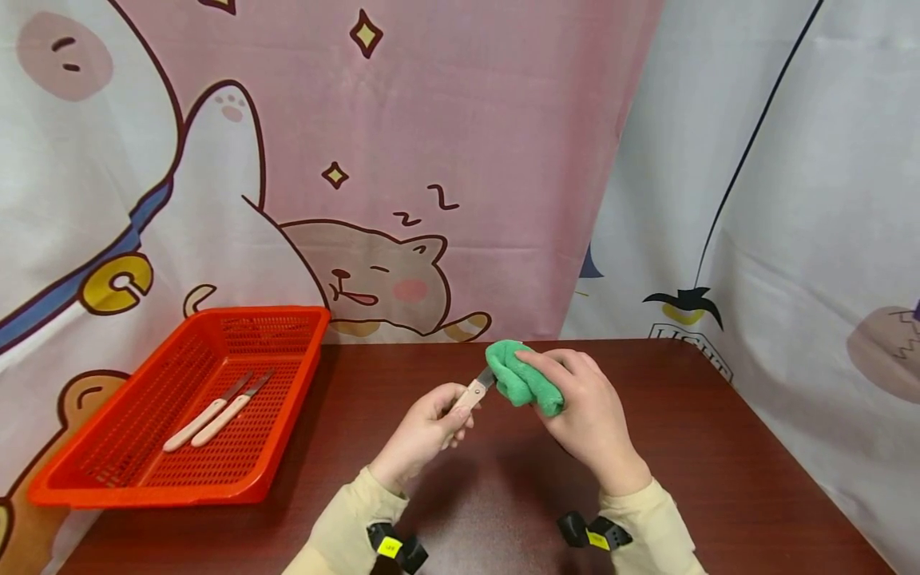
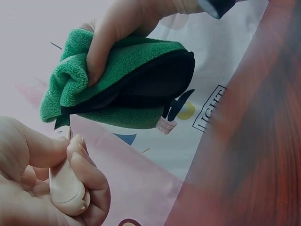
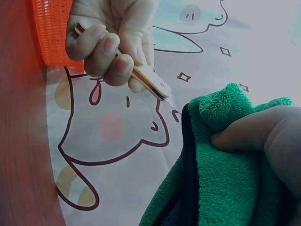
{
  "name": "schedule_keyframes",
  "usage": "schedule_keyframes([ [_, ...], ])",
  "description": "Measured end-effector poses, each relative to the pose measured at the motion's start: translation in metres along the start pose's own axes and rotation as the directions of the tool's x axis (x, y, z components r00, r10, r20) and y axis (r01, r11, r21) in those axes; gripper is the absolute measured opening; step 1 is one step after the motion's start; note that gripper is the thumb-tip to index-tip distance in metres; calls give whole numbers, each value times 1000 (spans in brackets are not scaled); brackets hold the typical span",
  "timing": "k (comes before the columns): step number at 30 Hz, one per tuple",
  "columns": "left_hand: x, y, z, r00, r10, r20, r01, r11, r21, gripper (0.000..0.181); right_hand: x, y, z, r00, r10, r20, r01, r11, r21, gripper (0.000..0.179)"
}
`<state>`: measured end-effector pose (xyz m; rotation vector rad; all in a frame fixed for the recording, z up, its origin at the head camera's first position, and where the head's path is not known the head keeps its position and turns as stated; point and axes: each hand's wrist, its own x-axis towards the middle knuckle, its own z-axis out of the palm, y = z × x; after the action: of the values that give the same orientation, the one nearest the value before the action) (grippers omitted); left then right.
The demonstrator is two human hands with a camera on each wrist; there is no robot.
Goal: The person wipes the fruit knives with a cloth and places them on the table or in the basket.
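My left hand [image 1: 426, 431] grips a small knife by its pale handle [image 1: 469, 397], the blade pointing up and to the right. In my right hand [image 1: 591, 411] is a green fluffy cloth [image 1: 523, 377], folded over the blade so that most of the metal is hidden. Only a short piece of blade [image 3: 170, 102] shows between handle and cloth in the right wrist view. The left wrist view shows the cloth's dark border [image 2: 136, 87] and my right thumb pressing into the green pile. Both hands are raised above the table.
At the left, an orange-red plastic basket [image 1: 298, 399] holds two similar knives [image 1: 228, 415] with pale handles, lying side by side. The dark reddish-brown table [image 1: 668, 447] reaches back to a printed curtain [image 1: 489, 160] of cartoon animals. More curtain hangs along the right edge.
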<state>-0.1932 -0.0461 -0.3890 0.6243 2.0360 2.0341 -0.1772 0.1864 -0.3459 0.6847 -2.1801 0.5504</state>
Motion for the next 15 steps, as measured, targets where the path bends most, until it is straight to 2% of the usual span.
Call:
schedule_keyframes([
  [15,0,-1,-1,1000,11,10,-11,1000,13,17,0,8,-5,999,45,-27,-46,999,-9,62],
])
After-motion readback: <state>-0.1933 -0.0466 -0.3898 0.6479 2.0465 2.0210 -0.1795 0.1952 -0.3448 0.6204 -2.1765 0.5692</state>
